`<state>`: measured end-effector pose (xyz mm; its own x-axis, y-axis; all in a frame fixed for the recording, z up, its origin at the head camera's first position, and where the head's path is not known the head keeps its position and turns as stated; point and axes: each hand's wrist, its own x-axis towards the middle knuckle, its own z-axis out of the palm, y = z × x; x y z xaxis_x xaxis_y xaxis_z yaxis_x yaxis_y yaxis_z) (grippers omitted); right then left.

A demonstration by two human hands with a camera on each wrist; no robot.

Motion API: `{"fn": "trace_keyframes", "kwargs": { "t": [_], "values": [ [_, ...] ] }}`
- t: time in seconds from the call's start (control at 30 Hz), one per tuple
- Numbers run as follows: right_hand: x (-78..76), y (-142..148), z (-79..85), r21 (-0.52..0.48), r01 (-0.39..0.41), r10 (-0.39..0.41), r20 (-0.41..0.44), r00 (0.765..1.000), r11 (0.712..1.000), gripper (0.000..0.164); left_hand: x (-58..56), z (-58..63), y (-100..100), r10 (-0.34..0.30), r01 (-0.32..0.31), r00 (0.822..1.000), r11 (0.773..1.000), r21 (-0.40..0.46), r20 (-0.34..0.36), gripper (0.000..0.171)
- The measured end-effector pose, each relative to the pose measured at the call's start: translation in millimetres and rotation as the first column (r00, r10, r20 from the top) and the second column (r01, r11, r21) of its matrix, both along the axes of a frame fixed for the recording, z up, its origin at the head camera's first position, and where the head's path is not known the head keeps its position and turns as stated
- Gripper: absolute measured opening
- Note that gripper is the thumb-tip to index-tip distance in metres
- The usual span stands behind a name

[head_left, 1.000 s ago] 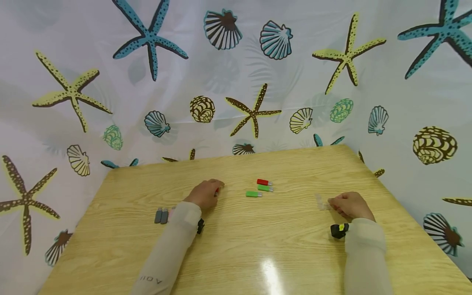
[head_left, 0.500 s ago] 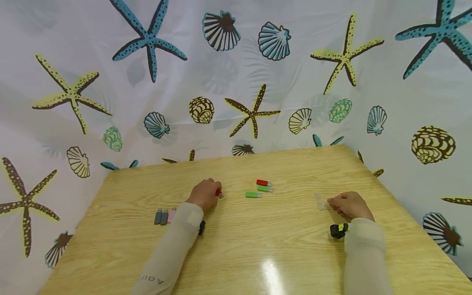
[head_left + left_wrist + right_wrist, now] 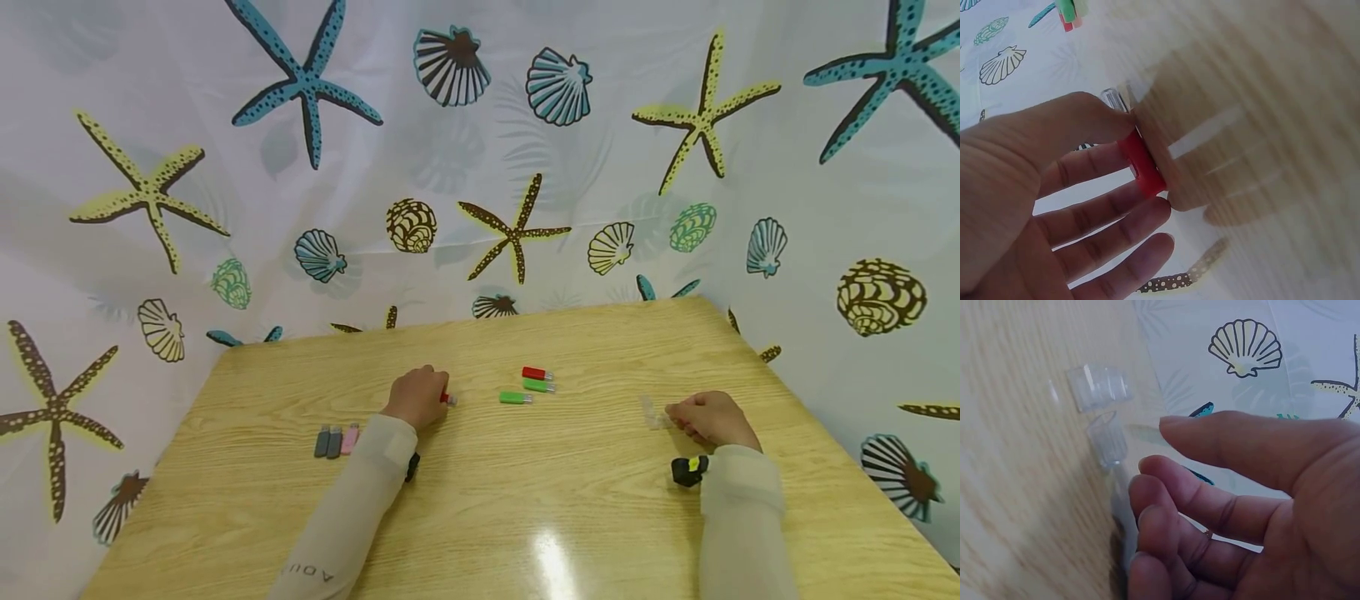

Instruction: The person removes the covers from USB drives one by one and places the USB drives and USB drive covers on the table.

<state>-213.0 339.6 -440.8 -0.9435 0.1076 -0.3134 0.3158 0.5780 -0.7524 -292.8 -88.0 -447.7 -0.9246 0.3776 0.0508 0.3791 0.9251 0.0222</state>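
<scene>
My left hand (image 3: 417, 397) is on the left-centre of the table, pinching a red USB stick (image 3: 1141, 162). In the left wrist view the thumb lies along the stick's near side, fingers beneath and behind it, and the metal plug points away from the palm. The stick is close to the wood. On the right side, my right hand (image 3: 708, 417) rests with loosely bent fingers and holds nothing. Just beyond its fingertips lie small clear plastic caps, a larger one (image 3: 1097, 386) and a smaller one (image 3: 1108, 439), a short gap from the thumb.
Mid-table lie two green USB sticks, one (image 3: 512, 398) in front of the other (image 3: 538, 386), and a red one (image 3: 533, 373) behind. Left of my left forearm, two grey sticks (image 3: 328, 442) and a pink one (image 3: 350, 438) lie side by side. A patterned cloth (image 3: 480, 150) surrounds the table (image 3: 570, 475).
The red USB stick, mostly hidden before, has turned in my left fingers and its plug now points right. My left forearm has shifted slightly right, uncovering the pink stick. My right hand stays put.
</scene>
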Motion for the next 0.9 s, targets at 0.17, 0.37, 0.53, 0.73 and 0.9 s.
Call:
{"fn": "trace_keyframes", "kwargs": {
  "t": [0.17,0.37,0.53,0.73,0.9],
  "values": [
    [0.6,-3.3,7.8,0.004,0.007,-0.007,-0.006,1.0,1.0,0.035,1.0,-2.8,-2.0,-0.001,0.0,1.0,1.0,-0.006,-0.014,0.018],
    [1.9,-16.3,20.9,0.099,-0.036,0.044,-0.078,0.996,0.994,0.039,0.9,-5.4,-4.2,0.001,-0.001,1.0,1.0,0.009,-0.008,0.019],
    [-0.6,-30.8,27.8,0.159,-0.072,0.091,-0.113,0.989,0.985,0.044,2.5,-6.5,-6.3,0.023,-0.024,1.0,0.999,0.026,0.007,0.024],
    [-5.8,-49.6,32.4,0.204,-0.121,0.155,-0.162,0.975,0.971,0.041,15.7,6.4,-7.5,0.054,-0.054,0.999,0.994,0.1,0.006,0.023],
    [-9.1,-66.7,37.5,0.211,-0.153,0.194,-0.194,0.962,0.966,0.039,25.3,18.1,-6.8,0.07,-0.071,0.997,0.984,0.161,0.014,0.019]
  ]
}}
